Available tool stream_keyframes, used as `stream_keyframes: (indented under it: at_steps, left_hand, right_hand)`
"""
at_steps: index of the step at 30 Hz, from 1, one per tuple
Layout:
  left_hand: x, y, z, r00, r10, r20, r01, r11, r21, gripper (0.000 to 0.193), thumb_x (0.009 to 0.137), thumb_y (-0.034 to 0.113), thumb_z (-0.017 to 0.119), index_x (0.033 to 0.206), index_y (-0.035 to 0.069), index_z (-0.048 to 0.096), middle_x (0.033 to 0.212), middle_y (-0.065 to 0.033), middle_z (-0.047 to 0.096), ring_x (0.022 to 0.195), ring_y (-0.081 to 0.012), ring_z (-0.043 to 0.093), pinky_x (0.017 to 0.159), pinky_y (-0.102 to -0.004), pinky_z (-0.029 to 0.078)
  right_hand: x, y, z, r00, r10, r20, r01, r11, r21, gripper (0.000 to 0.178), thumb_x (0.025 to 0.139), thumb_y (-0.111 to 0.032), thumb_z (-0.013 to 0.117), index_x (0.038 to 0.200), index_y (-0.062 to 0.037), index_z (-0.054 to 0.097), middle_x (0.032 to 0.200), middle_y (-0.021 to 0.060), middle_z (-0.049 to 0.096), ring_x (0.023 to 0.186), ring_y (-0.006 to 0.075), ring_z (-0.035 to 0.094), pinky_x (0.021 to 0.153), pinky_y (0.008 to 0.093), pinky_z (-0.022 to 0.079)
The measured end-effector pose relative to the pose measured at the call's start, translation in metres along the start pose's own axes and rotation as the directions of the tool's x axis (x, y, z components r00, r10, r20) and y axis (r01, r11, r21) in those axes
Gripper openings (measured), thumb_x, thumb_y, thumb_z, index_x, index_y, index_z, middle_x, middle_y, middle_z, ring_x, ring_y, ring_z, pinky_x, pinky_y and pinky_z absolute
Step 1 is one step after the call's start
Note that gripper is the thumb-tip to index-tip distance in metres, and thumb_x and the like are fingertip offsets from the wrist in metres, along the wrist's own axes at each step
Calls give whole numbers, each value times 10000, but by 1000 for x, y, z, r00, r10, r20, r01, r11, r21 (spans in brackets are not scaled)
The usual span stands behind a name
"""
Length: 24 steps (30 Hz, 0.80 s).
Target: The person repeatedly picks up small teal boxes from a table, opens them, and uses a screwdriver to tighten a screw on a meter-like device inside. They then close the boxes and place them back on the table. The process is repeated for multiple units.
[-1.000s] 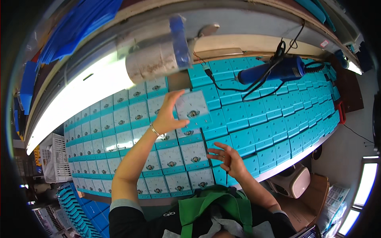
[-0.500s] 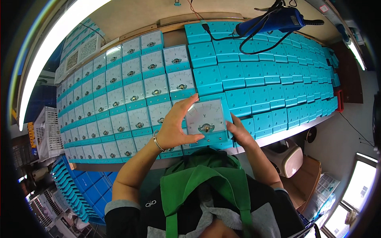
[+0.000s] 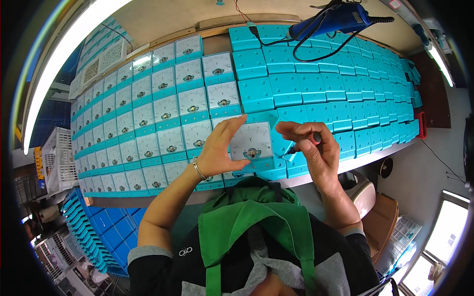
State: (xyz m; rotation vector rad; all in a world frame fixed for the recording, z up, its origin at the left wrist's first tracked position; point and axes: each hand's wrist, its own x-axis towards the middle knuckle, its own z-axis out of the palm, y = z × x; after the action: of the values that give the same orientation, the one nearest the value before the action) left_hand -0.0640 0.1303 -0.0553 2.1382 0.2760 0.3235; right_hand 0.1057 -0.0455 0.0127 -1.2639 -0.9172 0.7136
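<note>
In front of me is a square panel meter (image 3: 251, 143) with a clear front, a white dial and a teal base. My left hand (image 3: 217, 150) spans its left side, fingers at the upper edge and thumb at the lower edge. To the right of the meter, my right hand (image 3: 321, 155) is closed around a screwdriver (image 3: 314, 138) with a red and black handle. The shaft slants down to the left toward the meter's right side, and its tip is hard to make out. Teal covers (image 3: 276, 168) lie under and beside the hands.
Rows of similar meters (image 3: 165, 106) fill the table's left side. Teal covers (image 3: 316, 91) stand in rows on the right. A blue power tool (image 3: 335, 24) with a black cord hangs above them. Blue crates (image 3: 106, 227) stand lower left, a beige stool (image 3: 363, 195) lower right.
My right hand has moved off the meter's right edge, up and to the right, and the screwdriver in it now shows. The meter has shifted slightly left, with my left hand still around it.
</note>
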Motion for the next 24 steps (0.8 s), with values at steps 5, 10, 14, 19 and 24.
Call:
stream_keyframes:
  at_steps: [5, 10, 14, 19, 24]
  left_hand:
    - [2, 4, 3, 999, 44, -24, -44, 999, -28, 960, 547, 222, 793, 1397, 85, 369, 1294, -164, 486, 1179, -330, 496, 992, -408, 410]
    - [1, 8, 4, 999, 31, -25, -32, 999, -37, 976, 543, 226, 793, 1406, 91, 357, 1299, -160, 488, 1178, -323, 500, 987, -409, 414]
    - [0, 9, 5, 999, 31, -27, -32, 998, -48, 992, 541, 231, 795, 1414, 93, 345, 1299, -155, 494, 1171, -322, 507, 984, -414, 416]
    - [-1, 6, 8, 997, 59, -41, -61, 997, -53, 986, 543, 243, 799, 1407, 80, 355, 1281, -175, 492, 1158, -343, 499, 973, -418, 424]
    - [-4, 4, 11, 996, 73, -43, -74, 997, -38, 980, 543, 250, 801, 1402, 76, 362, 1270, -176, 503, 1149, -344, 507, 966, -419, 427]
  right_hand:
    - [2, 2, 19, 989, -151, -11, 151, 987, 57, 229, 922, -96, 579, 1043, -8, 405, 975, 238, 650, 921, 247, 660, 771, 345, 547]
    - [1, 12, 22, 982, -186, -34, 185, 983, -18, 246, 897, -57, 608, 1035, -10, 410, 917, 222, 665, 864, 230, 671, 728, 324, 553]
    - [-2, 15, 22, 984, -171, -44, 169, 984, -48, 256, 874, -33, 632, 1023, -8, 425, 941, 205, 670, 843, 188, 669, 720, 293, 547]
    - [-10, 13, 25, 987, -160, -7, 158, 983, -96, 258, 861, -15, 643, 1020, -2, 440, 924, 154, 679, 795, 139, 657, 693, 266, 538]
    - [-6, 3, 24, 993, -112, 35, 117, 965, -235, 282, 860, -27, 645, 1050, 2, 439, 905, 129, 650, 775, 165, 651, 660, 280, 533]
